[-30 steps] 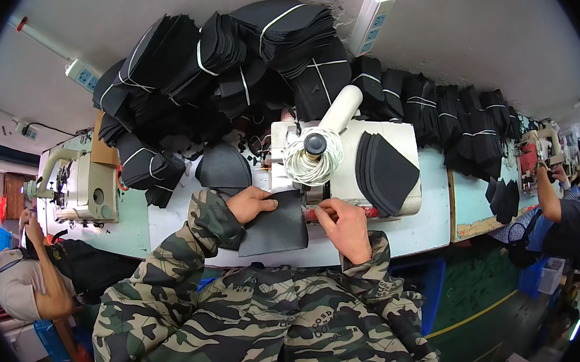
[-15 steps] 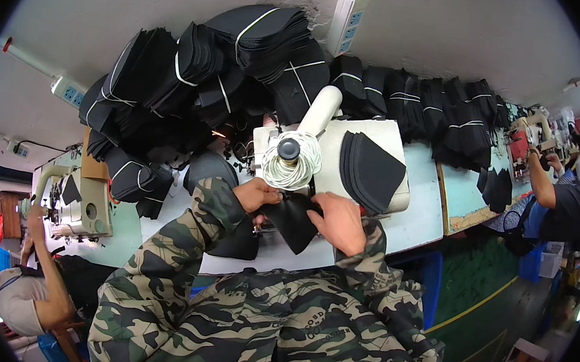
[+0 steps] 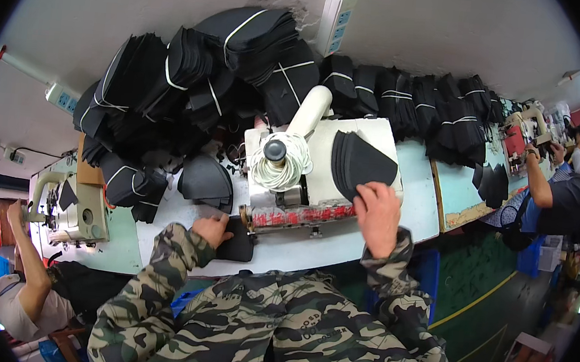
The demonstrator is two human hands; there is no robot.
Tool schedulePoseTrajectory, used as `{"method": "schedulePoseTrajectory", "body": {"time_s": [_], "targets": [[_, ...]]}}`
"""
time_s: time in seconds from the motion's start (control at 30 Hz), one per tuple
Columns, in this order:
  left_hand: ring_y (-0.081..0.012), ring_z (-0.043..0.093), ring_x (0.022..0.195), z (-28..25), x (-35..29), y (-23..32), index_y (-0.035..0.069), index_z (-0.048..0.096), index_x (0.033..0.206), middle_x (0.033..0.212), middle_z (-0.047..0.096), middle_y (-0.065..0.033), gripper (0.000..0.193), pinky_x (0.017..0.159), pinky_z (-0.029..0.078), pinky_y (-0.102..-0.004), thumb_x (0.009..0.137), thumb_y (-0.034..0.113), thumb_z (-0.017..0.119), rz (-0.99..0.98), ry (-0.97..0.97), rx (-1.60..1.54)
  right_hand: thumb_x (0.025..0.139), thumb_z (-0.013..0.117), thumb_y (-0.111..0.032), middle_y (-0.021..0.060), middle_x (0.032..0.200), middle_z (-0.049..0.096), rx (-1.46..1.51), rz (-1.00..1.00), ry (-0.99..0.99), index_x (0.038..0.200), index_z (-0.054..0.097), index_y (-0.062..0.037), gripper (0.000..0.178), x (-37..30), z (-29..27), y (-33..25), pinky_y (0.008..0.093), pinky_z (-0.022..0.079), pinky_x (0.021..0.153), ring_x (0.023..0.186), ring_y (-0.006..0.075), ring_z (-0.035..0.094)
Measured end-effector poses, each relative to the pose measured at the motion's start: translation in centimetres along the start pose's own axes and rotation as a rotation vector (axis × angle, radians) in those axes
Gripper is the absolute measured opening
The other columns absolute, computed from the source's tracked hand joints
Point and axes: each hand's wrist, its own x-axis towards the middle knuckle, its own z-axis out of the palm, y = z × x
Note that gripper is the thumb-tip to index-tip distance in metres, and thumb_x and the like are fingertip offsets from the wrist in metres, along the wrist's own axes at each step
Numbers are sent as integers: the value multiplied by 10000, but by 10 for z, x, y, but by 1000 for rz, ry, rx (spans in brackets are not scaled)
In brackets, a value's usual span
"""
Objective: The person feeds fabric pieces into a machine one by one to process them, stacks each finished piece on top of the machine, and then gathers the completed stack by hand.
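My left hand [image 3: 211, 229] is beside the left end of the sewing machine [image 3: 285, 215], fingers closed on the edge of a black fabric piece [image 3: 237, 243] on the white tabletop. My right hand [image 3: 377, 220] reaches over the machine's right side. Its outstretched fingertips touch the lower edge of a fanned stack of curved black pieces [image 3: 367, 164] on the pale machine bed. A coil of white cord [image 3: 280, 170] hangs around the dark knob on top of the machine.
Another stack of rounded black pieces [image 3: 206, 180] lies left of the machine. Tied black bundles [image 3: 261, 37] are piled along the wall. A power strip [image 3: 335, 21] hangs above. Co-workers sit at the left [image 3: 29, 289] and right [image 3: 569, 181], at other machines.
Both hands have left the front of the machine, where they held a black piece. The left moved down and left to the tabletop; the right moved right and up to the stack.
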Motion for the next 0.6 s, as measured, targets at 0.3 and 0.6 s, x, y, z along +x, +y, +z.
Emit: {"method": "schedulePoseTrajectory", "body": {"time_s": [0.3,0.6], "targets": [[-315,626,698,-34,-8,3,76,594,991,842,642,-143,254,626,490,-404,810,252,617,95,-64,-190,753,689,-190,101,777,612,650,118,-459,904,628,-45,218,-49,44,-59,354,478,606,685,266,618],[-52,522,808,-84,8,32,-64,595,1012,859,618,1,204,742,434,-221,893,94,544,279,-437,-1440,733,687,-212,97,765,575,227,93,-299,854,614,-50,215,-2,65,-80,399,469,606,698,304,593]]}}
